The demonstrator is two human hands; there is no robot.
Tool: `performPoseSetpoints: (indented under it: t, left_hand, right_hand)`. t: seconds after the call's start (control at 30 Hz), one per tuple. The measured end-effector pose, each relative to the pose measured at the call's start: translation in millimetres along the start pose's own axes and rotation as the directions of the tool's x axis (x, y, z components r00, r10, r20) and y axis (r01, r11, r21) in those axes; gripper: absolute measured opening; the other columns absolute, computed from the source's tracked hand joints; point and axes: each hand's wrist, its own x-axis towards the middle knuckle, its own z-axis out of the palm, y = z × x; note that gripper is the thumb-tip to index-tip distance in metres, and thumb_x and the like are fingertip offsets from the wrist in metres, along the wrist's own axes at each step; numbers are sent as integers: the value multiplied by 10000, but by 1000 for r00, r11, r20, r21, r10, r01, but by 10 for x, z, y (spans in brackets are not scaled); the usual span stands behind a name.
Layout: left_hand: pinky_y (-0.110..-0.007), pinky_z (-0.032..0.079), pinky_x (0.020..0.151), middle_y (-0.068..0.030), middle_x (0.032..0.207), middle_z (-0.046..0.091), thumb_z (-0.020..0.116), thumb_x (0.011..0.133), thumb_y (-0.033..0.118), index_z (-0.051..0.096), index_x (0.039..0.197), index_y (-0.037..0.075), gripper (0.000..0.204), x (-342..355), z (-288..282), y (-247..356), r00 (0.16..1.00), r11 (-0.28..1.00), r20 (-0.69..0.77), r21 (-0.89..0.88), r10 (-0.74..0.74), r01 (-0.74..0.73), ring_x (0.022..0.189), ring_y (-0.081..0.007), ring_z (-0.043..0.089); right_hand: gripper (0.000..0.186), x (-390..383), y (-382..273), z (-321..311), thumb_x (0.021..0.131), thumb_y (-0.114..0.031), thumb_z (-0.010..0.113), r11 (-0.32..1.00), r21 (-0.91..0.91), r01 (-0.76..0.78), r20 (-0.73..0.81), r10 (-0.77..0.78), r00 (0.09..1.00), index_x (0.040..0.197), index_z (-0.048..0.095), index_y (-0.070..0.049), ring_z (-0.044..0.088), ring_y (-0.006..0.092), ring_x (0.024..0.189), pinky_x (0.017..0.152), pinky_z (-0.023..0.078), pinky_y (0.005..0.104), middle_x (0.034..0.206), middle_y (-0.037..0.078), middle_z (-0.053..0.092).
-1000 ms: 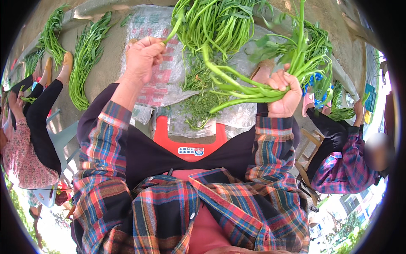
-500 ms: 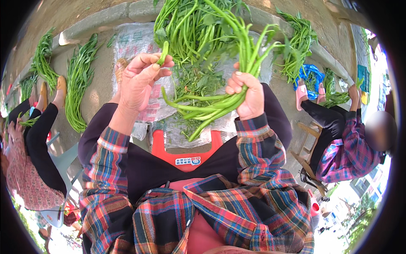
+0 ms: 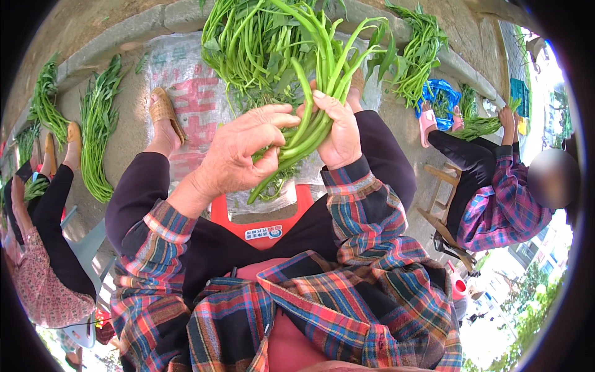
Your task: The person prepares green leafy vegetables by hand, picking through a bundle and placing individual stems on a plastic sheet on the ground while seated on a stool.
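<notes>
My right hand (image 3: pixel 341 127) is closed around a bundle of long green water spinach stems (image 3: pixel 325 68), held up in front of me with the thumb across them. Several stems fan out above the fist, and cut ends slant down to the left below it. Against the left side of the bundle is my left hand (image 3: pixel 245 142), its fingers curled onto the lower stems; the fingertips are partly hidden there. Beyond my hands, a large heap of water spinach (image 3: pixel 248 49) lies on a pale plastic sheet (image 3: pixel 186 80) on the ground.
Between my knees is a red plastic stool (image 3: pixel 254 229). More water spinach lies at left (image 3: pixel 96 133) and far right (image 3: pixel 421 56). One person (image 3: pixel 52 266) sits at left; another (image 3: pixel 502 204), at right, handles greens beside a blue bag (image 3: pixel 443 102). A stone curb (image 3: pixel 186 18) runs behind.
My left hand has moved right, from holding a short stem piece apart to touching the bundle. My right hand has drawn slightly left, and the bundle stands more upright. The view has shifted a little.
</notes>
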Motion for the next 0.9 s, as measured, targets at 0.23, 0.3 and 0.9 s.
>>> performPoseSetpoints:
  t: [0.23,0.3,0.9]
  left_hand:
    - [-390,487,836,-144,1025,603,560,693,-56,501,779,28,135,-25,66,-63,998,998,31,-17,61,-60,990,-316,582]
    - [-390,486,837,-143,1029,603,561,697,-52,497,788,26,137,-11,54,-95,991,991,51,32,126,-128,993,-323,582]
    - [-318,426,521,-86,663,515,575,687,33,518,746,51,84,-37,98,-79,917,928,-238,117,-320,354,577,-234,534]
  right_hand:
    - [190,19,24,-51,828,-59,580,999,-21,-47,69,48,996,999,511,-11,580,158,641,592,500,283,767,58,571]
    - [190,21,32,-72,826,-62,585,998,-6,-58,95,59,994,992,508,-12,579,156,642,593,499,281,767,58,569]
    - [258,49,-2,-59,727,34,539,997,20,78,-31,-78,997,983,517,10,591,215,608,563,505,326,758,80,552]
